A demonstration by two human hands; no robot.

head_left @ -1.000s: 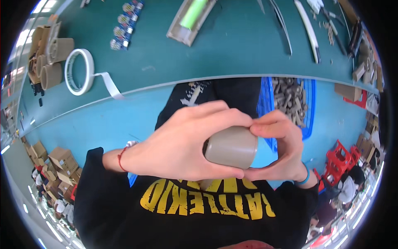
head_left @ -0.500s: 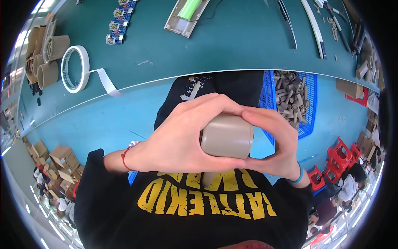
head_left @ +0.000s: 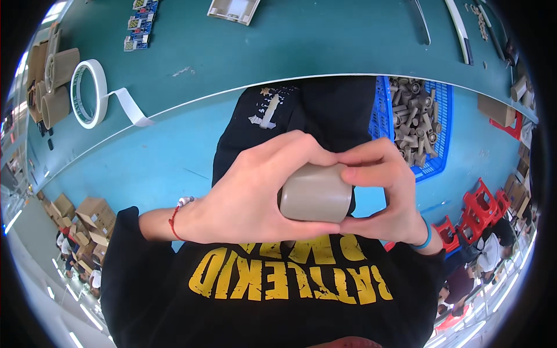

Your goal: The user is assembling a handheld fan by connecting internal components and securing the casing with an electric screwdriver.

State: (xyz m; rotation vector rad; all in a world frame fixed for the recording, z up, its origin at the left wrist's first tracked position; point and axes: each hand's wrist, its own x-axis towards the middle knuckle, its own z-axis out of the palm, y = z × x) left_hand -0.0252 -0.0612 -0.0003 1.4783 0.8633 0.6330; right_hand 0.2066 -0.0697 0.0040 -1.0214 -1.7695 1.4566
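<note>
A beige rounded plastic casing (head_left: pixel 316 193) is held between both hands above my lap, in front of my black shirt. My left hand (head_left: pixel 261 191) wraps it from the left, with the thumb along its near side and the fingers over its far side. Around its right end curve the fingers and thumb of my right hand (head_left: pixel 386 188), their tips pressing its edge. The casing's left end is hidden inside my left palm.
The green table (head_left: pixel 243 55) bears a roll of white tape (head_left: pixel 88 95), small circuit boards (head_left: pixel 138 24), an open beige shell (head_left: pixel 233 10) and beige tubes (head_left: pixel 55 104). A blue basket (head_left: pixel 444 130) of beige parts stands below its edge. Red stools (head_left: pixel 480 203) are at the right.
My view has shifted, so the table things sit higher and the green cell in the open shell has left the picture. My right fingers have moved slightly on the casing, still held by both hands.
</note>
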